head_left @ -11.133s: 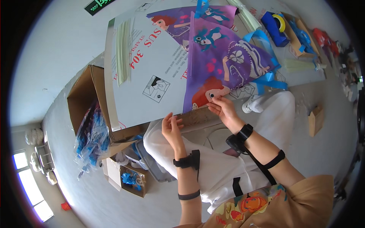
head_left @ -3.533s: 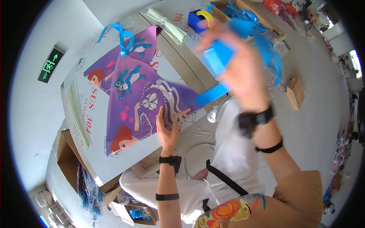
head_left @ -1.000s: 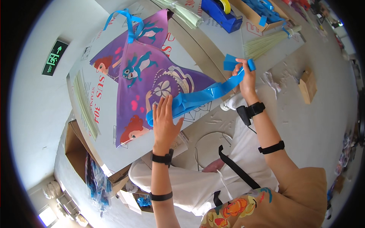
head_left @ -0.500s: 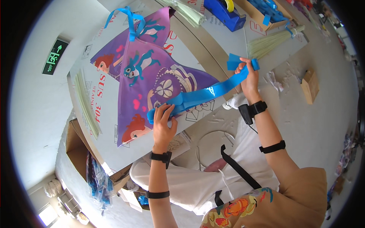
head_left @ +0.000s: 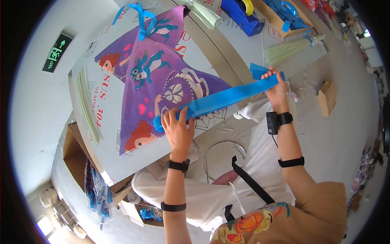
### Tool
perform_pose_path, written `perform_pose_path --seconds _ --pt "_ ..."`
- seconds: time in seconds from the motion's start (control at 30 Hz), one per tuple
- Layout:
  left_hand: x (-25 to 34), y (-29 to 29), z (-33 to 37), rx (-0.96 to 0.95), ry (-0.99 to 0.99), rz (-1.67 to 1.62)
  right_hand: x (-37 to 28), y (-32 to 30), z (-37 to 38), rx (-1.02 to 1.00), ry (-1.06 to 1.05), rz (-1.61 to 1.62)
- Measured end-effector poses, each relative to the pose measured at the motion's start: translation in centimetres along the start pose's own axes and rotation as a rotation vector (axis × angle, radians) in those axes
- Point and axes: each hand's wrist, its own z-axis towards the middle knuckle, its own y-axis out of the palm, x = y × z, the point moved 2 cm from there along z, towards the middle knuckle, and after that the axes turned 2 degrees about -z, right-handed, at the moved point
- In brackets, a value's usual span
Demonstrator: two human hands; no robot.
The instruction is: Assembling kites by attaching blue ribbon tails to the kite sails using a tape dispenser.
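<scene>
A wide blue ribbon [head_left: 229, 96] is stretched taut on a slant between my hands, low over the table. Its left end lies rolled or folded under the fingers of my left hand [head_left: 177, 132], which grip it at the near edge of the purple sheet. My right hand [head_left: 277, 90] is closed round the other end, and a short blue tail sticks out past the fingers. Beneath the ribbon lies a purple printed sheet [head_left: 140, 97], kite-like in shape, with cartoon figures. A narrower blue ribbon [head_left: 142, 23] is looped on its far part.
Bundles of pale thin sticks [head_left: 284, 53] lie on the table at the right, far edge and left [head_left: 86, 107]. A blue tape dispenser [head_left: 243, 18] stands beside a cardboard box [head_left: 298, 30] of blue strips. An open carton [head_left: 75, 148] sits below the table's left edge.
My right hand has moved right and slightly down, drawing the ribbon straighter and tighter. My left hand has shifted a little, still on the ribbon's left end.
</scene>
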Motion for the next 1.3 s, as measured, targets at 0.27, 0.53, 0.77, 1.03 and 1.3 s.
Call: perform_pose_path --seconds 0.27,0.53,0.77,1.03,1.3 --pt "-0.5 -0.3 2.3 -0.109 0.062 -0.231 0.6 1.0 -0.2 0.004 -0.001 -0.059" --pt "-1.9 0.2 0.9 -0.135 -0.04 -0.353 0.6 0.5 0.1 -0.036 0.0 -0.05" --pt "-0.5 0.3 -1.9 -0.065 0.056 -0.219 0.4 1.0 0.1 0.017 -0.021 -0.061" --pt "1.0 0.8 -3.0 -0.229 0.056 0.088 -0.7 1.1 0.5 -0.032 -0.011 0.05" --pt "0.8 0.9 -3.1 -0.233 0.062 0.109 -1.1 8.9 -3.4 0.241 -0.451 -0.686"
